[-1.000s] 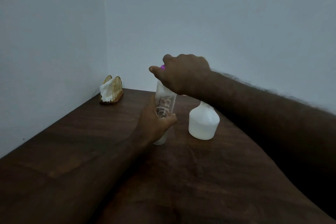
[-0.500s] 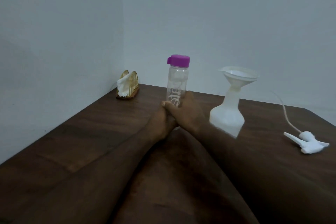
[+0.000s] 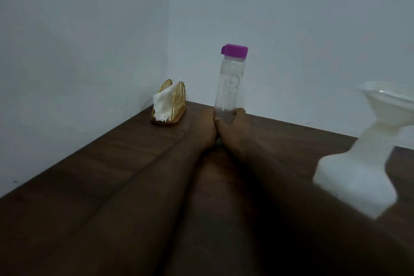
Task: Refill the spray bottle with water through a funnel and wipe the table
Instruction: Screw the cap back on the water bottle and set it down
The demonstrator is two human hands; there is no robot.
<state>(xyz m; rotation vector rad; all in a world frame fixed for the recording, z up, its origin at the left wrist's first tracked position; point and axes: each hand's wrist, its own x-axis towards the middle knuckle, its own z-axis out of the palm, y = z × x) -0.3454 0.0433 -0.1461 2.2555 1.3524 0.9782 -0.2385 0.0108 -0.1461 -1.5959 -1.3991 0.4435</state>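
Observation:
A clear water bottle [image 3: 229, 89] with a purple cap [image 3: 234, 51] stands upright at the back of the dark wooden table [image 3: 94, 175]. Both hands wrap its base: my left hand [image 3: 207, 127] from the left, my right hand [image 3: 235, 127] from the right, thumbs meeting in front. At the right edge of the view the white spray bottle body [image 3: 356, 177] stands blurred, with a white funnel [image 3: 389, 102] sitting in its neck. No hand touches it. The sprayer head is out of view.
A gold wire napkin holder [image 3: 171, 104] with white tissues stands in the table's back left corner, near the two walls. My forearms stretch across the middle of the table.
One second ago my right hand was on the purple cap; it dropped to the bottle's base beside my left hand. The view has shifted left, so the sprayer head left the frame.

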